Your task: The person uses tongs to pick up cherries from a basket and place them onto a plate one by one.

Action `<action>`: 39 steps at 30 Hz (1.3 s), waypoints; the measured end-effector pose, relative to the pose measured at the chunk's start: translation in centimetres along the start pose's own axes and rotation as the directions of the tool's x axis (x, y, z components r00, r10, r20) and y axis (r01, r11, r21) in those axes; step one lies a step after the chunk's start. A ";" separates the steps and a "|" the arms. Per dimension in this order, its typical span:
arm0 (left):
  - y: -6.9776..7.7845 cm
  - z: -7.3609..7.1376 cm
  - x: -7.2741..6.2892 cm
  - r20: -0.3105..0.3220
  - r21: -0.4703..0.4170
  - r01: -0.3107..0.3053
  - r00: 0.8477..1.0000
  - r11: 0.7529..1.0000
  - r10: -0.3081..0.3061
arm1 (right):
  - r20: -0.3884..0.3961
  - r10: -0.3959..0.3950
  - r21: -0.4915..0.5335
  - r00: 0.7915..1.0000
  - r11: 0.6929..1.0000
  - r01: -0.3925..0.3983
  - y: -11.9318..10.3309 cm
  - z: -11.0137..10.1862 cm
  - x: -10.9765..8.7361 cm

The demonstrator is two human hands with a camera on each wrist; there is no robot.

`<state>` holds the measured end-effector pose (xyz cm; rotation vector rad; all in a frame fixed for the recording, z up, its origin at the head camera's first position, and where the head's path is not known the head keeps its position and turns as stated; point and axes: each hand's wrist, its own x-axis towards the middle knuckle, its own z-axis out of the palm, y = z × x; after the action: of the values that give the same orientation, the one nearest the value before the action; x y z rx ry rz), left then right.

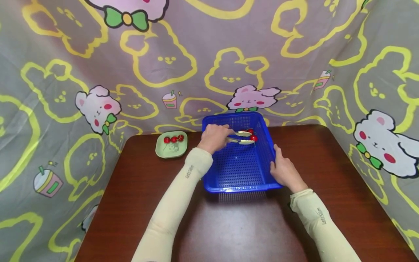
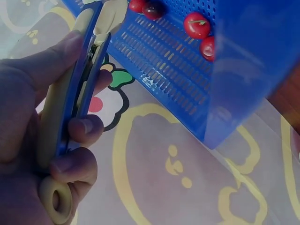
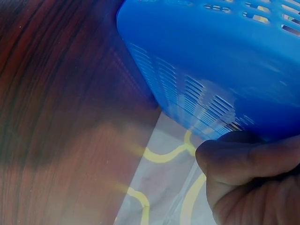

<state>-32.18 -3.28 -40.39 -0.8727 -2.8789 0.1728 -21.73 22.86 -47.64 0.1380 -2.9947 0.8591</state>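
My left hand (image 1: 214,138) reaches over a blue plastic basket (image 1: 242,189) and grips a pair of tongs (image 1: 245,142) with pale tips. In the left wrist view, fingers and thumb wrap the cream and blue handles of the tongs (image 2: 56,112). The tips stand apart, close to red cherries (image 1: 253,138) at the basket's right side. That same view shows several cherries (image 2: 197,26) in the basket, one of them dark. My right hand (image 1: 285,169) holds the basket's right rim; in the right wrist view the hand (image 3: 253,173) is against the blue wall.
A light green plate (image 1: 160,152) stands left of the basket, with red cherries (image 1: 174,139) along its far half. Both are on a dark brown wooden table (image 1: 140,203). Patterned cloth (image 1: 196,43) hangs behind the table and at both sides, close to the basket's back.
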 end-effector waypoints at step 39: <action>-4.7 0.0 -6.4 -0.143 -0.184 0.063 0.986 0.981 -0.090 | 0.013 0.006 -0.018 1.000 1.000 -0.006 -0.3 -0.4 0.1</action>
<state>-29.43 -10.69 -40.24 -0.7635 -2.8113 -0.1551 -21.78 22.84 -47.12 0.1353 -3.0156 0.8351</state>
